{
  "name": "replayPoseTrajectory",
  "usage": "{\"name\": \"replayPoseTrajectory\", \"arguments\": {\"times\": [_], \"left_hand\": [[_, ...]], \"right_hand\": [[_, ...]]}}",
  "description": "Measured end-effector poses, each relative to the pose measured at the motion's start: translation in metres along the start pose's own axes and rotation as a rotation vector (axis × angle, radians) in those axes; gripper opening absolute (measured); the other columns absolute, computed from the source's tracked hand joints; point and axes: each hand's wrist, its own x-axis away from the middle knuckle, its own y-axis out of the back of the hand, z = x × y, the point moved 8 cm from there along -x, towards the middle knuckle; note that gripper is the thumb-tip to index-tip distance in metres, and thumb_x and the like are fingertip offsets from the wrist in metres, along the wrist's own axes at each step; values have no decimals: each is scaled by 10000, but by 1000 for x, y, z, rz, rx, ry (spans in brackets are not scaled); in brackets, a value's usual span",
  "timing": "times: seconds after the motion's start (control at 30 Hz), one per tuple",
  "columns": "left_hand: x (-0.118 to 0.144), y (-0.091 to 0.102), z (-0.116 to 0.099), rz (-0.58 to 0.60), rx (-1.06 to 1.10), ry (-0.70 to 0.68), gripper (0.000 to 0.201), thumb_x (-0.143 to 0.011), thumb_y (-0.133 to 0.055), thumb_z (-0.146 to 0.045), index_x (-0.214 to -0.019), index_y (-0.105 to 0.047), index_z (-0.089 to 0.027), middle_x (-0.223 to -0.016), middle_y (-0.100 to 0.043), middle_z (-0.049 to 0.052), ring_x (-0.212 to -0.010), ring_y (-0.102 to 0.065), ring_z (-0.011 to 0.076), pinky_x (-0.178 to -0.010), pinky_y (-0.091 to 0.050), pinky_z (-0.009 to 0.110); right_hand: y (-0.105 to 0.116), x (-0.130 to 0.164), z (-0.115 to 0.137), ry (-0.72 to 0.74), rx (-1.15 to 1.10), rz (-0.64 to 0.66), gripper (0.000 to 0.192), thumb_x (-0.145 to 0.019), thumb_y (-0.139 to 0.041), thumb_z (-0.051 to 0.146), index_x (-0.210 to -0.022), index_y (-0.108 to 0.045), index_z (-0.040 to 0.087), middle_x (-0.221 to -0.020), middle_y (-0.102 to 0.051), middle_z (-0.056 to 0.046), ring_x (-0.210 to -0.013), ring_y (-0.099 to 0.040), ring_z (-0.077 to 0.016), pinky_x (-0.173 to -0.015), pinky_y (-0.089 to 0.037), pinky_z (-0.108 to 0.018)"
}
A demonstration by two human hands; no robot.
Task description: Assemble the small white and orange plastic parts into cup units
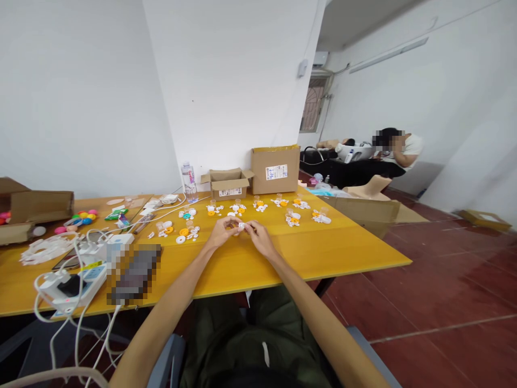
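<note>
Pinching one small white part (pixel 241 227) between them, left grip (pixel 223 231) and right grip (pixel 260 237) close on it.

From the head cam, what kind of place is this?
Probably a makeshift assembly workroom: a yellow wooden table spread with small white and orange plastic parts, open brown cardboard boxes, bare white walls.

A plain workroom used for small hand assembly: bare white walls, a red tiled floor (pixel 444 291) and a yellow table (pixel 323 253). Beyond the fingers (pixel 236 225) lie rows of small white and orange parts (pixel 258 205), then cardboard boxes (pixel 275 169); chargers and cables (pixel 68 285) sit left of them
</note>
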Motion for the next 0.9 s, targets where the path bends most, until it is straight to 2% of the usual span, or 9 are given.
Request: {"name": "replayPoseTrajectory", "arguments": {"times": [0.4, 0.6, 0.9], "left_hand": [[1, -3, 1, 29, 62, 20, 321, -628, -851, -393, -811, -727, -160, -751, -687, 27, -691, -616, 146, -637, -519, 258], [0, -5, 2, 42, 74, 42, 339, -608, -860, -402, -796, -722, -156, -750, -700, 35, -692, -626, 153, -645, -526, 272], [1, -4, 3, 34, 70, 44, 335, -608, -857, -398, -799, -722, -159, -778, -713, 40, -728, -642, 161, -656, -531, 275]], "right_hand": [[-5, 0, -7, -10, -15, 32, 443, -961, -396, 553, -663, -501, 243, -661, -566, -9, -663, -521, -188, -651, -424, -295], [-6, 0, -6, 0, 4, 31, 467, -972, -339, 569, -651, -455, 249, -637, -535, -7, -635, -505, -189, -628, -403, -301], [-7, 0, -10, -11, 7, 21, 479, -977, -352, 581, -649, -463, 250, -632, -532, -2, -629, -500, -185, -619, -403, -294]]}}
